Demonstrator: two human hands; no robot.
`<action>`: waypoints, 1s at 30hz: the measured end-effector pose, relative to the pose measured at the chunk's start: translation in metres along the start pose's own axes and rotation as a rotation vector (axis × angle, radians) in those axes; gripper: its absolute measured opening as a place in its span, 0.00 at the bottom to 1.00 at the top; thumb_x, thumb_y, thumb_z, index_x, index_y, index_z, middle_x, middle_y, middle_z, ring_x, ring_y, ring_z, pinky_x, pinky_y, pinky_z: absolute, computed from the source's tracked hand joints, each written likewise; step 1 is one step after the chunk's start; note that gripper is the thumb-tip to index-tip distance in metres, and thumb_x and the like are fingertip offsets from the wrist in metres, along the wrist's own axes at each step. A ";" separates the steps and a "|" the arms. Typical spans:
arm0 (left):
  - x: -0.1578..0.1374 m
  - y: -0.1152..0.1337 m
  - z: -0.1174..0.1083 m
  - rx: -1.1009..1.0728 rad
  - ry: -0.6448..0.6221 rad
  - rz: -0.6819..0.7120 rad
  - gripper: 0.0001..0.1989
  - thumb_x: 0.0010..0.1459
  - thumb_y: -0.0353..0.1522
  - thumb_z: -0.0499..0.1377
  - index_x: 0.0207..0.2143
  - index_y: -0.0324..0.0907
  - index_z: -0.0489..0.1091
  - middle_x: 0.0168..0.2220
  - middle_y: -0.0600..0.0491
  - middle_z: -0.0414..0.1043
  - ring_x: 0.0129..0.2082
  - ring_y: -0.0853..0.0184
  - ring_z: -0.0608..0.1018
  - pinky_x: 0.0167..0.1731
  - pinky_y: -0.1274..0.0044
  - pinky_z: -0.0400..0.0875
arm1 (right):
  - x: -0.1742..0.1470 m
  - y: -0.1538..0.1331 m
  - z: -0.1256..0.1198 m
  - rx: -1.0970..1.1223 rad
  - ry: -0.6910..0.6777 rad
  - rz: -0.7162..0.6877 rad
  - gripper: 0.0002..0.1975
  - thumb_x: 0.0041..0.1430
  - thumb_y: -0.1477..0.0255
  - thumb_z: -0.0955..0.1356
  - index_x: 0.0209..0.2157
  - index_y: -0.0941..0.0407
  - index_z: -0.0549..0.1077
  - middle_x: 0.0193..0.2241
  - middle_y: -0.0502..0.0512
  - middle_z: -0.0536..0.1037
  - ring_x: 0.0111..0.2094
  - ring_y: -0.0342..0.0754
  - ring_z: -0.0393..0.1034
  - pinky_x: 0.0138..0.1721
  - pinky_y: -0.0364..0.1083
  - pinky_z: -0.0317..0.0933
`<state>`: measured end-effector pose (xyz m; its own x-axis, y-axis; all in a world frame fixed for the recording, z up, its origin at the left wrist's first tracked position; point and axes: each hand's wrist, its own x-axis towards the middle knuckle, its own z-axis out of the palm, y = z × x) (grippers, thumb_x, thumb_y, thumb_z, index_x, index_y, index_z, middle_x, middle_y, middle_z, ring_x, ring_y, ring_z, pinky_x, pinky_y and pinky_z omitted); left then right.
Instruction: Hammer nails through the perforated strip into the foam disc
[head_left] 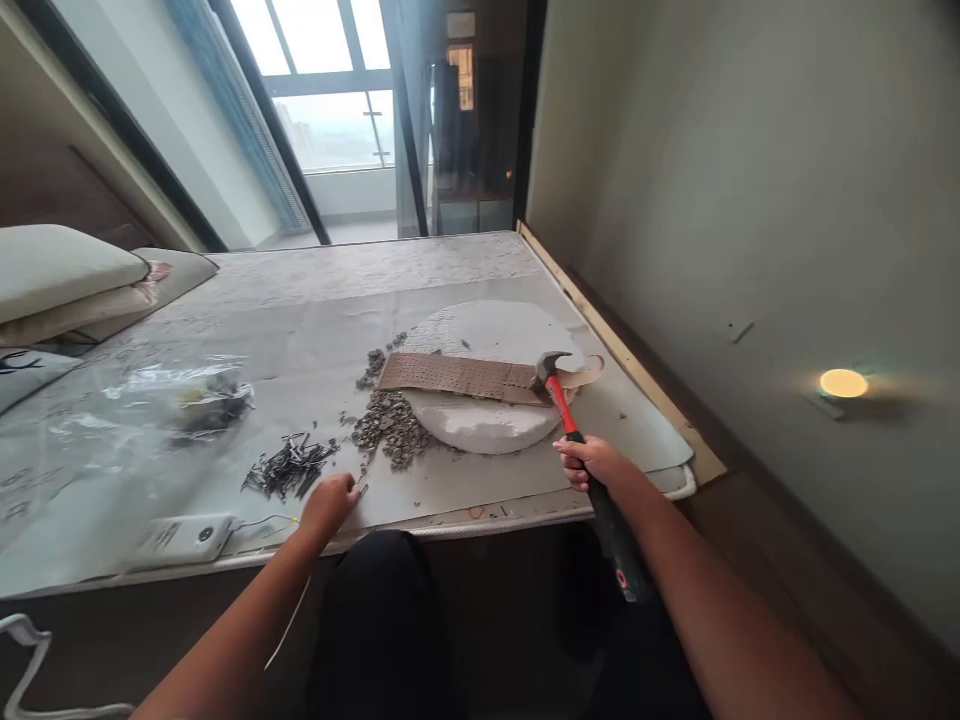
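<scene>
Head camera: brown strip (465,378) with rows of small holes or marks lies across a white round slab (487,430), its right end by the hammer head. Claw hammer (568,415), red and black handle, is gripped in the right hand (600,465), fingers wrapped round the shaft; head is over or on the strip's right end, can't tell if touching. Progress, judged from the lay of things: looks partway. Marks run along most of the strip, so much of its length seems worked; whether they go right through is too small to tell. Right end is partly hidden by the hammer, so can't say if it's finished; a pale curled piece (592,372) sits just beyond it. Grey crumbly bits (394,430) are heaped along the slab's left edge, not cleared away. Left hand (330,505) is curled near the mattress edge, a thin sliver by its fingertips; can't tell if pinched. Dark nail pile (289,465) lies loose just beyond that hand, so plenty looks unused. Further left: clear plastic bag (195,400), contents unclear, and a white device (187,540) with a cable. Everything rests on a sheet-covered mattress (465,258); pillows (67,265) at far left.
</scene>
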<state>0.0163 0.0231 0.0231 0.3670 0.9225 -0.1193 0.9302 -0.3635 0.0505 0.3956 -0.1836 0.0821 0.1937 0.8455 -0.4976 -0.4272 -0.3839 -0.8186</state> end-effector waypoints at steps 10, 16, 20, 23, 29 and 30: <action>0.032 0.134 -0.064 -0.864 -0.014 0.203 0.19 0.48 0.43 0.56 0.38 0.40 0.73 0.22 0.54 0.75 0.22 0.68 0.75 0.25 0.78 0.69 | -0.022 -0.026 0.010 -0.132 0.035 -0.117 0.13 0.42 0.68 0.67 0.27 0.54 0.57 0.12 0.37 0.56 0.12 0.35 0.49 0.12 0.37 0.45; 0.086 0.246 -0.064 -1.262 -0.227 0.320 0.18 0.43 0.42 0.63 0.30 0.36 0.72 0.20 0.51 0.73 0.21 0.69 0.74 0.28 0.75 0.72 | -0.026 -0.037 0.009 -0.069 0.009 -0.147 0.13 0.43 0.67 0.67 0.28 0.54 0.57 0.13 0.37 0.55 0.12 0.35 0.48 0.12 0.37 0.43; 0.114 0.288 -0.062 -1.239 -0.238 0.357 0.15 0.45 0.41 0.62 0.28 0.36 0.72 0.20 0.51 0.72 0.20 0.71 0.72 0.25 0.77 0.69 | -0.025 -0.041 0.000 -0.042 0.025 -0.150 0.13 0.43 0.68 0.67 0.27 0.54 0.57 0.13 0.37 0.55 0.12 0.35 0.48 0.12 0.37 0.43; 0.125 0.304 -0.059 -1.039 -0.098 0.431 0.14 0.47 0.40 0.59 0.25 0.37 0.72 0.19 0.54 0.70 0.19 0.73 0.68 0.22 0.80 0.62 | -0.023 -0.043 -0.008 -0.028 0.027 -0.138 0.13 0.43 0.68 0.67 0.27 0.54 0.57 0.13 0.37 0.55 0.12 0.34 0.48 0.12 0.37 0.44; 0.132 0.313 -0.049 -0.819 0.086 0.531 0.14 0.49 0.39 0.56 0.20 0.39 0.71 0.17 0.58 0.64 0.21 0.73 0.65 0.23 0.80 0.56 | -0.022 -0.044 -0.013 -0.007 0.036 -0.114 0.13 0.43 0.68 0.67 0.27 0.54 0.57 0.13 0.37 0.55 0.12 0.35 0.49 0.12 0.37 0.45; 0.133 0.313 -0.047 -0.812 0.096 0.540 0.14 0.50 0.39 0.55 0.19 0.39 0.71 0.16 0.59 0.63 0.21 0.73 0.64 0.23 0.80 0.56 | -0.023 -0.045 -0.012 -0.005 0.035 -0.112 0.13 0.43 0.68 0.67 0.27 0.54 0.57 0.13 0.37 0.55 0.12 0.35 0.49 0.12 0.37 0.44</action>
<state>0.3557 0.0379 0.0698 0.7072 0.6782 0.1998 0.3388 -0.5731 0.7462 0.4211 -0.1899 0.1266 0.2709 0.8699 -0.4123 -0.3971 -0.2892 -0.8710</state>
